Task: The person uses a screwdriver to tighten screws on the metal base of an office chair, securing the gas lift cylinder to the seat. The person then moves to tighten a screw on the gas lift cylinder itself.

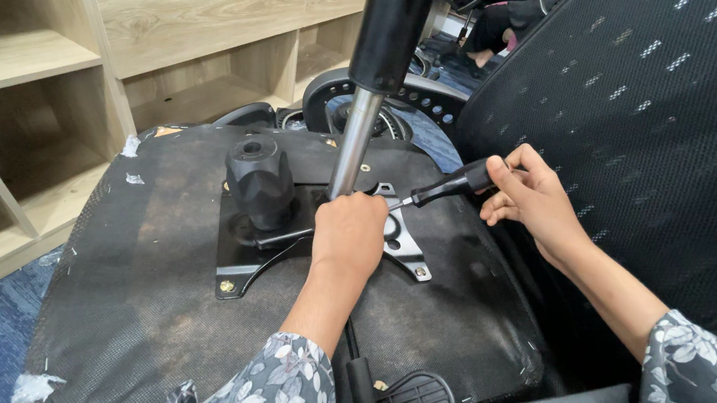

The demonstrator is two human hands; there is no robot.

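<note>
The screwdriver, black-handled with a short metal shaft, lies at centre frame, slanting down to the left toward the base of the gas-lift column. The right hand is clamped around the handle, at centre right. The left hand, just below centre, is closed into a fist at the foot of the column, resting on the black metal mechanism plate; what the fist encloses cannot be determined. The two hands are apart, with the screwdriver shaft between them. The plate is fixed to the underside of an upturned chair seat, which fills the lower left and centre. A black knob stands on the plate, just left of the column. The mesh chair back occupies the upper right. Wooden shelving fills the upper left.
</note>
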